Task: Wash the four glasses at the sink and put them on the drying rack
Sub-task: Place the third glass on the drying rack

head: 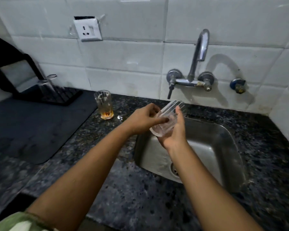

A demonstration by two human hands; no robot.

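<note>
A clear ribbed glass [167, 119] lies tilted over the left rim of the steel sink [223, 144], its mouth toward the wall. My right hand [175, 130] cradles it from below and the right. My left hand [147, 119] grips its left side, fingers against the wall of the glass. A dirty glass [104, 105] with amber liquid at its bottom stands upright on the counter to the left. On the black drying rack [57, 95] at the far left, two glasses [47, 85] stand upside down. No water runs from the tap [198, 52].
A dark drying mat [28, 127] covers the counter left of the sink, under the rack. The speckled granite counter [140, 197] surrounds the sink. A wall socket [88, 30] sits above the counter, a small blue valve [238, 85] right of the tap.
</note>
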